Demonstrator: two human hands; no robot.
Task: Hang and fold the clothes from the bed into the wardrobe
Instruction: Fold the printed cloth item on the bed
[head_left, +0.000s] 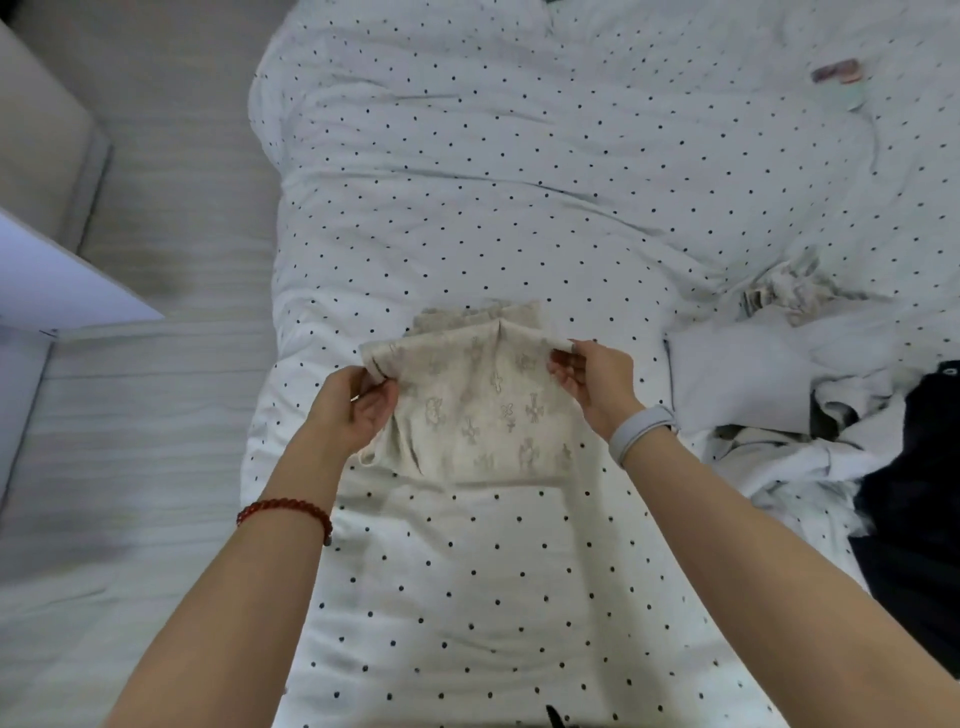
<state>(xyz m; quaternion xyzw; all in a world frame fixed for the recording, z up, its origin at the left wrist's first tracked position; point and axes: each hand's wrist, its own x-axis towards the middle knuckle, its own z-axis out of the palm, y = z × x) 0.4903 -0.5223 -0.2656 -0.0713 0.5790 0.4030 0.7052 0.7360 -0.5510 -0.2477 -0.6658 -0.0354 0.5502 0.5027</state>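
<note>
Bedding fills most of the view: one white duvet with small black dots (467, 182), rumpled, covering the bed. Near its middle lies one beige knitted garment with a pale cross-and-flower pattern (483, 410), partly folded, its lower part resting on the duvet and its upper edge lifted. Two hands hold that edge. The left hand (353, 405) pinches the left corner between thumb and fingers (382, 387); the right hand (592, 379) pinches the right corner the same way. One red beaded bracelet (285, 512) circles the left wrist and one pale grey band (641, 428) the right.

To the right, well apart from the beige garment, sits a heap of other clothes: one pale lilac folded piece (737, 374), one dark navy garment (914, 545) at the frame's edge, and crumpled white fabric (795, 462) between them. One small patterned bundle (779, 291) lies just above the heap. Far up on the right rests a small pinkish object (836, 73), too blurred to identify. Nothing lies between the hands and the garment. Left of the bed is pale striped floor (156, 415) and one white panel (47, 280)
</note>
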